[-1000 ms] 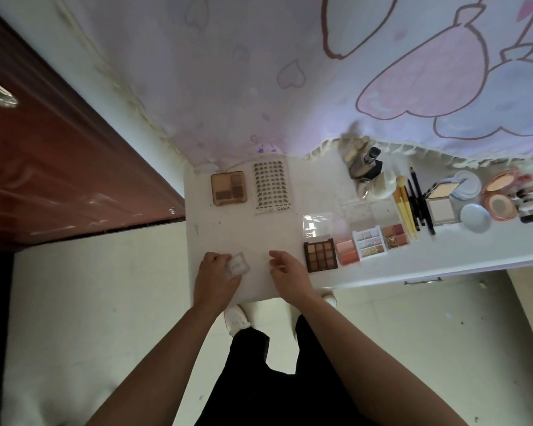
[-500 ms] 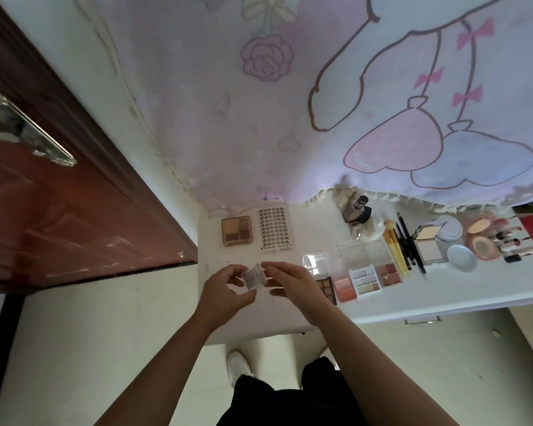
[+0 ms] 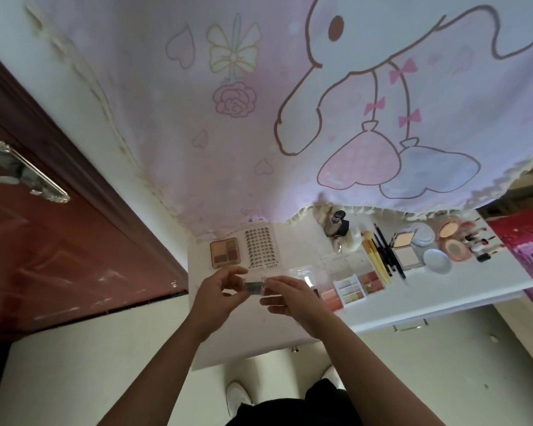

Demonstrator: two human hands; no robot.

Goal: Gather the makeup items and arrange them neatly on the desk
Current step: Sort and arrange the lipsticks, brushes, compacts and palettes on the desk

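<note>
Now held: case [image 3: 254, 286], pinched at its two ends by both hands, up above the near left part of the surface [image 3: 259, 339] and touching nothing else.
Case look: small, flat, rectangular, clear plastic; a dark greyish strip shows inside; finer detail is blurred.
Left hand [image 3: 216, 298]: thumb and fingers curled, pinching the case's left end.
Right hand [image 3: 293, 298]: fingertips pinching the right end, the other fingers loosely curled below.
Behind the hands: brown palette [image 3: 224, 252] just beside a card [image 3: 260, 248] of small dark rows, both lying flat.
Right of the hands: blush [image 3: 331, 298], white-framed palette [image 3: 350, 289] and red palette [image 3: 371, 281] side by side in a row.
Farther right: yellow brushes [image 3: 376, 256] and black pencils [image 3: 385, 250] laid parallel, then an open compact [image 3: 405, 250], a puff [image 3: 422, 236], a round dish [image 3: 437, 261] and lipsticks [image 3: 480, 244].
Back edge: bottle [image 3: 336, 227] with a dark cap, under the curtain's hem.
Curtain [image 3: 290, 118]: pink, with a cartoon figure, hearts and bows.
Far left: reddish door [image 3: 59, 256].
</note>
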